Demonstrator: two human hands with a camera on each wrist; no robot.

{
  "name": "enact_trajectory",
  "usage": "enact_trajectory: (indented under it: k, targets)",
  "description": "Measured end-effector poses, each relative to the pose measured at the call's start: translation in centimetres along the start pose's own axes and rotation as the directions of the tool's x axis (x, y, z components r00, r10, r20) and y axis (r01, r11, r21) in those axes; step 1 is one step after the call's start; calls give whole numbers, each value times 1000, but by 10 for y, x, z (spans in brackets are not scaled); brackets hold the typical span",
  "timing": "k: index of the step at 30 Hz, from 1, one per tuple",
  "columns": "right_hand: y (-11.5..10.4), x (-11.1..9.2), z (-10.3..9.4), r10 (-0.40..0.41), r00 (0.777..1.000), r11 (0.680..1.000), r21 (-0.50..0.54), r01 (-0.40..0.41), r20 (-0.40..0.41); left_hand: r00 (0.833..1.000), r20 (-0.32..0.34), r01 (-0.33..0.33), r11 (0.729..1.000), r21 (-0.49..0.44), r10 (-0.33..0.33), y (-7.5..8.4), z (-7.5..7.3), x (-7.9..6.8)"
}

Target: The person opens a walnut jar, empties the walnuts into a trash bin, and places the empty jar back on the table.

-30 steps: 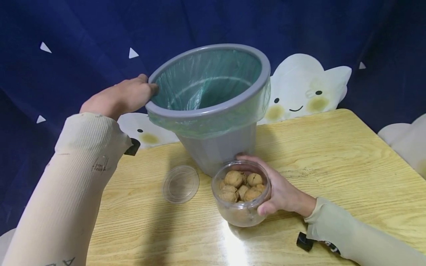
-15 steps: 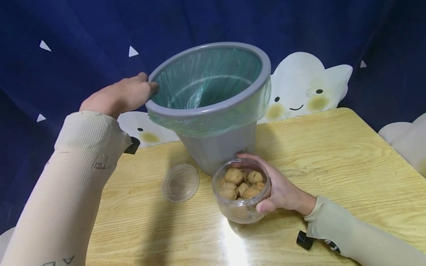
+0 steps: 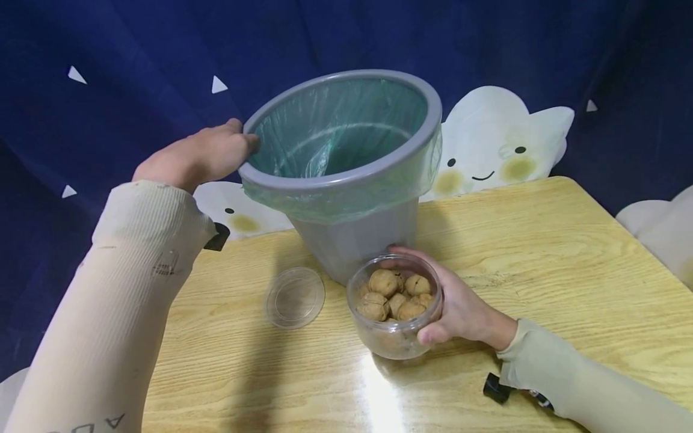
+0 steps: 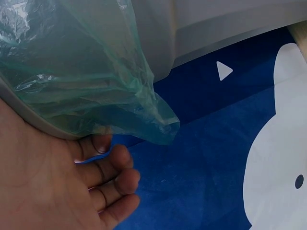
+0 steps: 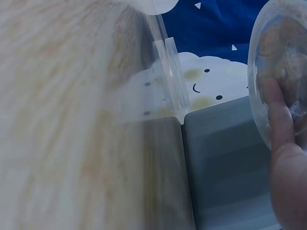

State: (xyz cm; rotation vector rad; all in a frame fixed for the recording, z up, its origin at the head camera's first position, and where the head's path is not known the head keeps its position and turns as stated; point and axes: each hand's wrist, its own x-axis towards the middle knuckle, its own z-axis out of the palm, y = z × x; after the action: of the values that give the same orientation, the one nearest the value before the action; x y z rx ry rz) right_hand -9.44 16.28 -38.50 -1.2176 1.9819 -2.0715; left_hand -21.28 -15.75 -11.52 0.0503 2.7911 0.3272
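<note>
Far left, and the left hand (image 3: 200, 156) has the rim of the grey bin (image 3: 357, 246), thumb side inside, fingers curled below the lip on the outside. The bin spreads right of that grip, tilted, its green bag (image 3: 346, 204) folded over the edge: light, stiff plastic by the look of it, easily steered by the rim, though that thin film could slide under the fingers.

Below and right of that hold, a clear lid (image 3: 295, 299) lies flat on the table (image 3: 541, 252), well apart from both hands. On to the clear tub (image 3: 387, 344), lidless and upright, loaded with walnuts (image 3: 397, 296), just in front of the bin's base. And the right hand (image 3: 460, 307) is clamped round its right side, thumb near, fingers far! Whether the tub's underside touches the table, I can't tell. Smooth walls, likely slippery and a touch flexible, with modest weight that could roll; best held wide, below the rim, kept level.
</note>
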Motion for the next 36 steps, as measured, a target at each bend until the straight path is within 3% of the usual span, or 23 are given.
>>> enact_trajectory:
  k: [15,22,36]
  targets:
    - [-6,4,0,-40,999,999,-36,39,-13,1000,-21,-9,999,38,10,-1,0,4]
    - [-10,5,-2,-49,999,998,-32,48,-24,1000,-5,-12,1000,-12,12,-1,0,5]
    - [-20,10,-10,-82,996,993,-84,77,-47,1000,-4,28,1000,-7,-28,0,1,0]
